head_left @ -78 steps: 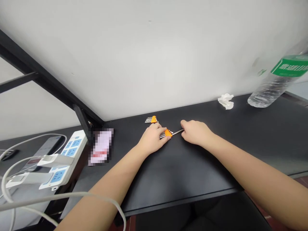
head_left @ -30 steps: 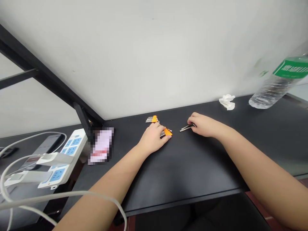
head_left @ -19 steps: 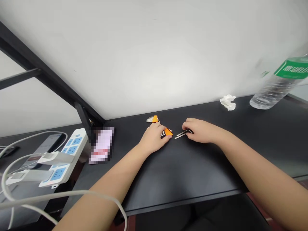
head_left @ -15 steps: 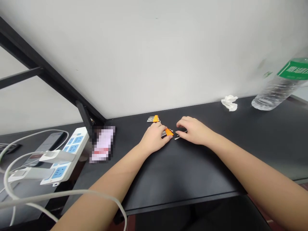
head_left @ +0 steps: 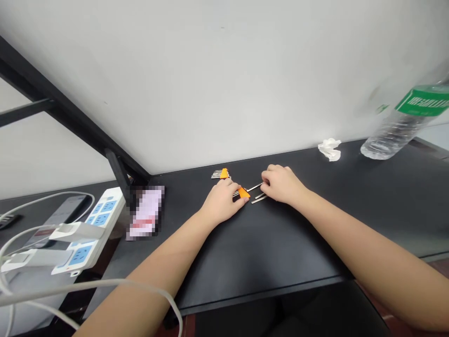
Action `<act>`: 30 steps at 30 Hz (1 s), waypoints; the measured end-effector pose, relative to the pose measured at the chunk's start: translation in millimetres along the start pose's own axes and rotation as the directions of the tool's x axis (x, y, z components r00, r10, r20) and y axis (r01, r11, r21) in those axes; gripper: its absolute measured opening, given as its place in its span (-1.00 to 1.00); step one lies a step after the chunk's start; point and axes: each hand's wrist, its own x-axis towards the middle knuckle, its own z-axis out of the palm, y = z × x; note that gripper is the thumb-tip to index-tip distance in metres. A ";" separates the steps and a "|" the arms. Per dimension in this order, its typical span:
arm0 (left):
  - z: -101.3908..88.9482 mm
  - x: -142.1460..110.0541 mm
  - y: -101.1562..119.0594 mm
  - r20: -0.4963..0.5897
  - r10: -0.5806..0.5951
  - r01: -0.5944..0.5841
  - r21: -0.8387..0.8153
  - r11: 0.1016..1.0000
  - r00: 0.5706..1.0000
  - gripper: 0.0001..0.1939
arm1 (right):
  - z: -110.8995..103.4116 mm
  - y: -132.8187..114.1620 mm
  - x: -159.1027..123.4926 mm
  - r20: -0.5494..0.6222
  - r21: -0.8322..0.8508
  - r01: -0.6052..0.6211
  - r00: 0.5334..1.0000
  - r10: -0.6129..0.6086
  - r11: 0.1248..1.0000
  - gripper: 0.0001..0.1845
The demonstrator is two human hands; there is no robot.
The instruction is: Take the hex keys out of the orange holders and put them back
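My left hand (head_left: 220, 201) rests on the black table, closed on an orange hex key holder (head_left: 244, 192) between thumb and fingers. Thin metal keys stick out of that holder. My right hand (head_left: 283, 184) pinches the far end of a hex key (head_left: 255, 186), whose other end reaches the holder's right side. Under the right hand lie loose hex keys (head_left: 258, 200), partly covered by the fingers. A second orange holder with several keys (head_left: 223, 173) lies just beyond my left hand.
Left stands a white power strip (head_left: 101, 229) with plugs and looping cables (head_left: 133, 282). A pixelated pinkish item (head_left: 145, 213) lies near a black metal frame (head_left: 117, 168). Crumpled tissue (head_left: 329, 150) and a large clear bottle (head_left: 389, 135) are at the back right, by the wall.
My right hand's fingers have closed on a hex key at the holder; before, they were parted above the loose keys. My left hand keeps its hold. The view has shifted slightly.
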 end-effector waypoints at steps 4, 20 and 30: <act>0.1 -0.9 -0.5 -0.012 0.001 -0.001 -0.002 1.000 1.000 -0.68 | -14.4 29.1 -4.6 0.120 -0.029 -0.070 0.990 0.073 0.997 -0.85; -1.2 0.2 -1.4 -0.003 0.011 -0.011 -0.007 1.000 1.000 -0.71 | -16.0 18.6 -15.9 0.238 0.159 0.122 0.958 -0.158 0.980 -0.74; 0.6 0.1 -1.2 -0.006 -0.001 0.001 -0.013 1.000 1.000 -0.68 | -18.1 3.2 -20.3 0.219 0.104 0.151 0.961 -0.171 0.983 -0.83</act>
